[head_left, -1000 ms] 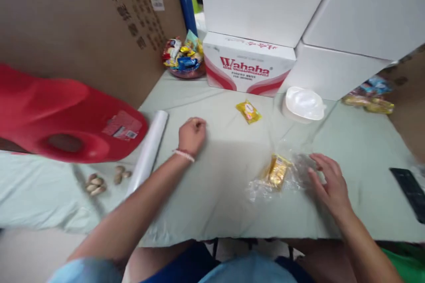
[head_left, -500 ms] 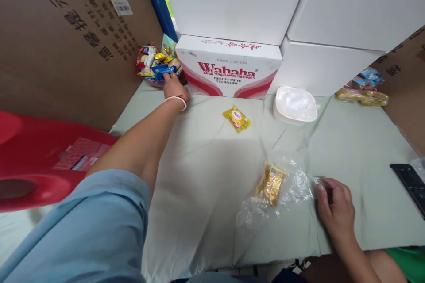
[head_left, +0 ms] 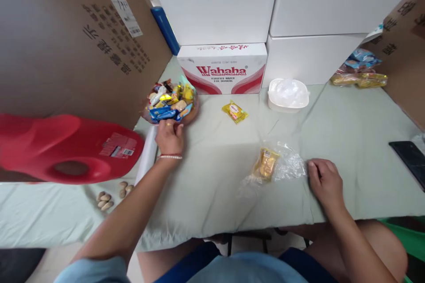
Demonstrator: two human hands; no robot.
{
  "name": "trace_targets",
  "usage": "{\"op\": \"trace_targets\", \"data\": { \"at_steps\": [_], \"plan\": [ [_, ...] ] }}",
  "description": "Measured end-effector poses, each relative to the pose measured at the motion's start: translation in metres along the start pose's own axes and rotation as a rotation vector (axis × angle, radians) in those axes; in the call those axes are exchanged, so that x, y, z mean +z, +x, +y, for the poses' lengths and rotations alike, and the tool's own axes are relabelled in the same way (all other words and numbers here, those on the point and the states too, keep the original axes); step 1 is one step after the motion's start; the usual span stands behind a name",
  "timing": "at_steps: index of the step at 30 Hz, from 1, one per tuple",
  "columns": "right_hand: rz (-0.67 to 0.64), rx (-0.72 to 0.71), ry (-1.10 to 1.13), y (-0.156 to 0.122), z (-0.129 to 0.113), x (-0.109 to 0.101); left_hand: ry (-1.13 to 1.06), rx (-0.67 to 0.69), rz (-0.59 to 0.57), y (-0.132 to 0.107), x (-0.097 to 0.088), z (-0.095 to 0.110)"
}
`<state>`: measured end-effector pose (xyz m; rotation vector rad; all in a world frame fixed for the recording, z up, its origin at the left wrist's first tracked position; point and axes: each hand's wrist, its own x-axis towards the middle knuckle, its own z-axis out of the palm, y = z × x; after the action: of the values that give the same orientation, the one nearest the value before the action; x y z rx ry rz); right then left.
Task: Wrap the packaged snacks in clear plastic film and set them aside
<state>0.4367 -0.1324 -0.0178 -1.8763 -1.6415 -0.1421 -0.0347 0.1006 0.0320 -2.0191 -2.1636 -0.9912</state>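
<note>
My left hand (head_left: 170,137) is closed at the near rim of a bowl (head_left: 193,115) heaped with wrapped snacks (head_left: 171,99); its fingertips are partly hidden by the rim and blue packets. On the right, my right hand (head_left: 327,183) rests on the cloth with curled fingers, pinching the end of a clear plastic bag (head_left: 290,163). Inside or under that bag lies a golden-yellow snack packet (head_left: 267,163). Another yellow snack packet (head_left: 235,111) lies alone farther back, between the bowl and a white tub.
A Wahaba-style carton printed "Wahaha" (head_left: 224,70) stands at the back. Right of it sits the white tub (head_left: 288,105) lined with plastic. A big red jug (head_left: 99,141) and some nuts (head_left: 105,201) are at left. A black phone (head_left: 408,161) and bagged snacks (head_left: 360,68) are at right.
The snack bowl has come nearer to me, away from the back corner, with my left hand at its rim. My view has shifted; my right hand stays by the bag's end.
</note>
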Motion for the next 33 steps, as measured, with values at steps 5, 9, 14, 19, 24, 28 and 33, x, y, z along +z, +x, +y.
{"op": "trace_targets", "data": {
  "at_steps": [5,9,14,19,24,28,33],
  "plan": [
    [0.024,0.005,0.016,-0.001,0.003,0.004,-0.241,0.287,0.048,-0.073,-0.051,0.029],
    [0.026,0.017,0.037,-0.001,0.005,0.006,-0.622,0.103,0.077,-0.080,-0.061,0.076],
    [0.005,0.055,0.060,-0.001,0.004,0.006,-1.444,-0.337,-0.032,-0.023,-0.009,0.129],
    [-0.029,0.095,0.076,0.000,0.002,0.005,-1.673,-0.858,-0.217,0.029,0.049,0.157],
    [-0.045,0.105,0.077,0.000,0.001,0.003,-1.683,-0.987,-0.337,0.038,0.082,0.168],
    [-0.046,0.112,0.100,0.000,-0.001,0.002,-1.730,-1.010,-0.406,0.026,0.088,0.171],
    [-0.040,0.153,0.132,0.000,0.001,0.001,-1.821,-0.979,-0.402,0.013,0.074,0.174]
  ]
}}
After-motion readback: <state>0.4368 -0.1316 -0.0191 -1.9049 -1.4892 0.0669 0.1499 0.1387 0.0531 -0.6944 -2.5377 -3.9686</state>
